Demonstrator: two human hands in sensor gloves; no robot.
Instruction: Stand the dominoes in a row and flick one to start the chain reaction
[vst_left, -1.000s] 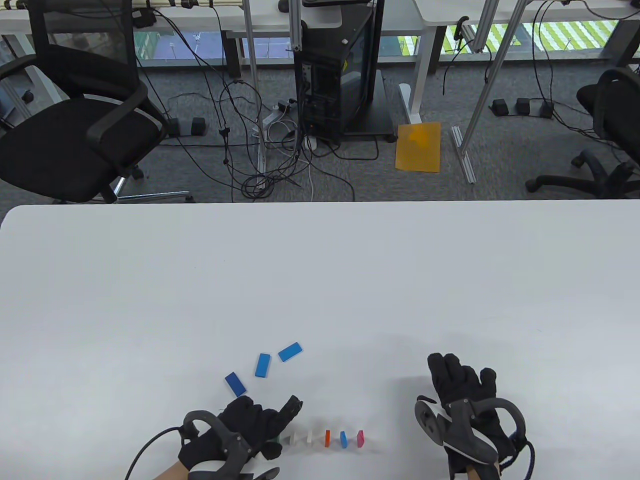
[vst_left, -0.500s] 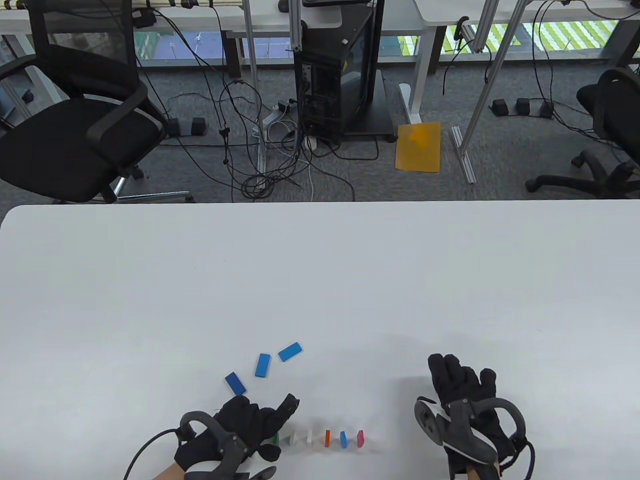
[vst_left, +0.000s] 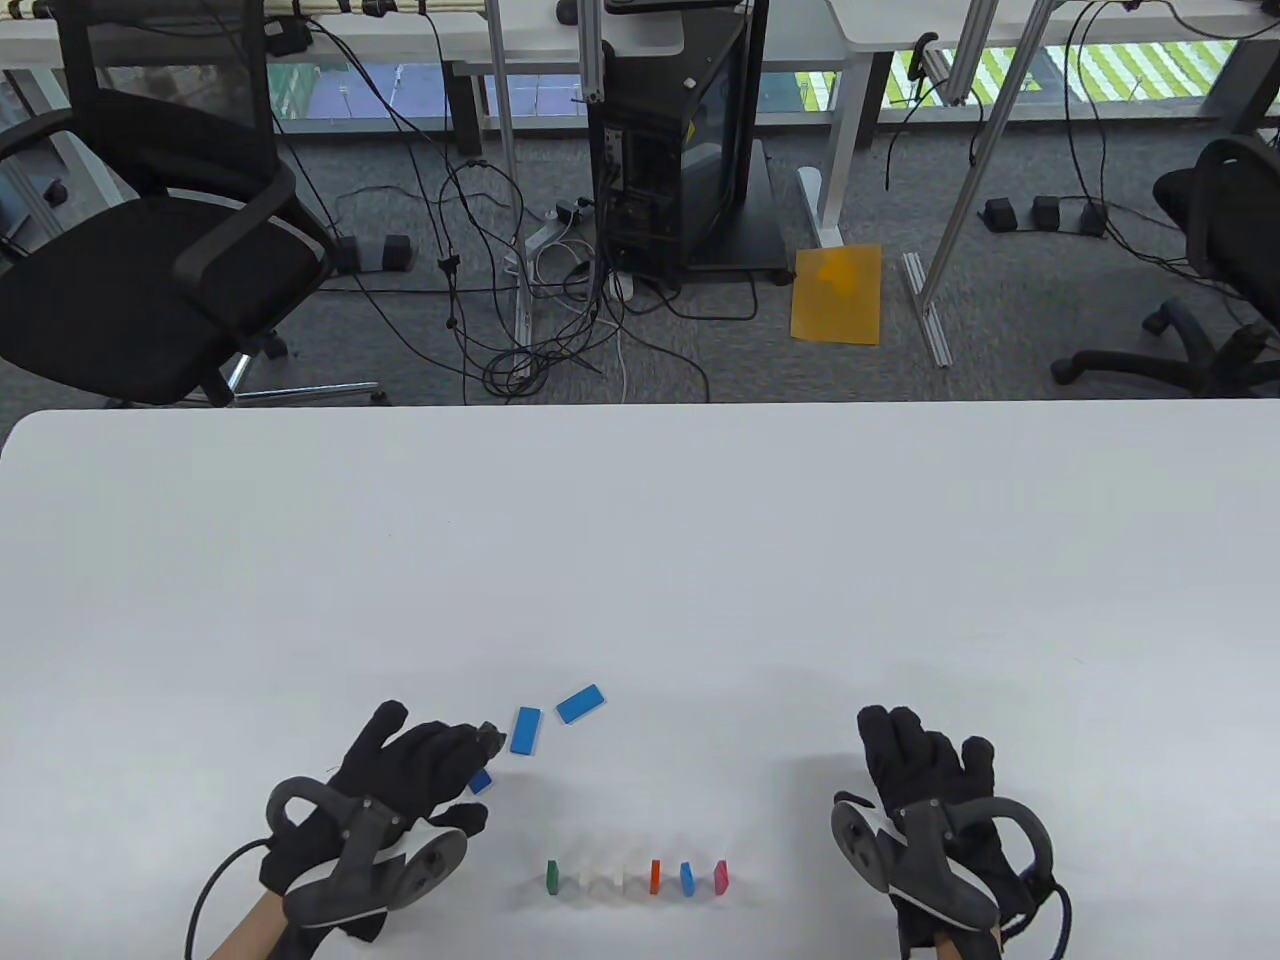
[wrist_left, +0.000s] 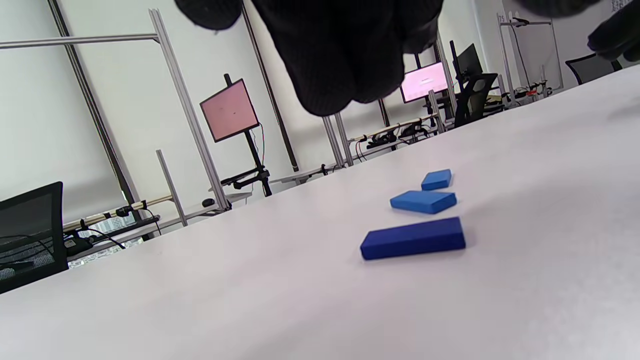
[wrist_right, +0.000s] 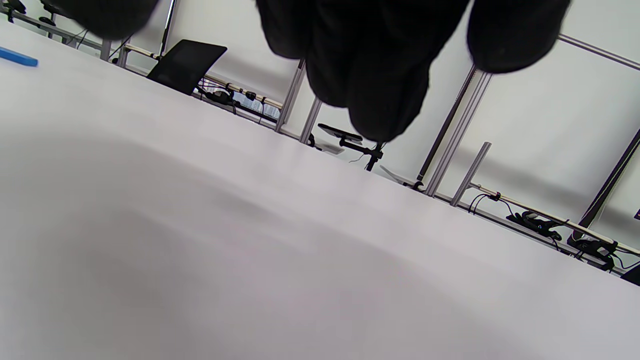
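A row of standing dominoes (vst_left: 636, 877) runs along the near table edge: green (vst_left: 552, 876), two white, orange (vst_left: 655, 876), blue (vst_left: 686, 877) and pink (vst_left: 721, 876). Three blue dominoes lie flat behind it: a dark one (wrist_left: 412, 238) and two lighter ones (vst_left: 525, 729) (vst_left: 580, 703). My left hand (vst_left: 420, 760) reaches over the dark blue domino (vst_left: 482, 781) with fingers stretched out, partly covering it and holding nothing. In the left wrist view the fingers (wrist_left: 345, 65) hang above the table and the domino lies free. My right hand (vst_left: 925, 775) rests flat on the table, right of the row, empty.
The white table (vst_left: 640, 560) stretches far and wide behind the dominoes. Office chairs (vst_left: 140, 270), a computer tower (vst_left: 680, 140) and cables stand on the floor beyond its far edge.
My left hand has left the green domino standing at the row's left end and moved up and left over the dark blue domino. The right hand has not moved.
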